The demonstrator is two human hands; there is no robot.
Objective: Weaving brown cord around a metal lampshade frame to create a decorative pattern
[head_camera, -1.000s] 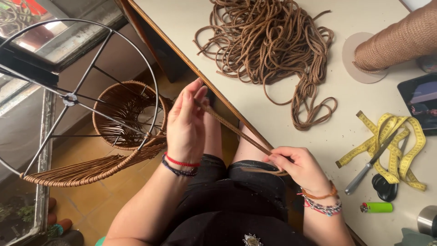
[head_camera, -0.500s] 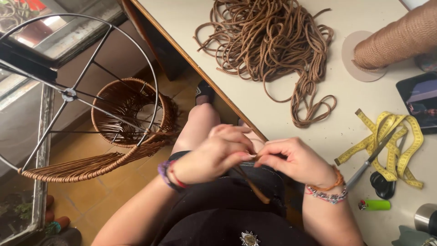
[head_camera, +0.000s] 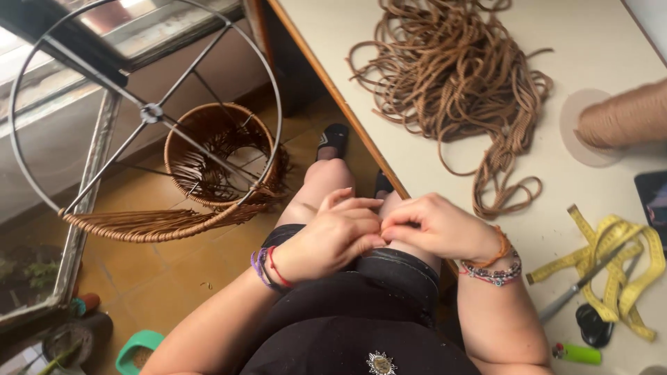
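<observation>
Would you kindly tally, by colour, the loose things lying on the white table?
Brown: 2, the tangled cord pile and the cord spool
Yellow: 1, the measuring tape
Green: 1, the lighter
Black-handled: 1, the scissors
Total: 5

Brown cord (head_camera: 455, 76), yellow tape measure (head_camera: 618, 260), perhaps green lighter (head_camera: 577, 353)

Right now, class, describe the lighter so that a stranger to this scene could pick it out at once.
Start at the pale table on the person's right and follow it to its near end, past the yellow tape measure and the scissors. Just beyond them lies the lighter, a short stick on its side. It alone is bright green.
</observation>
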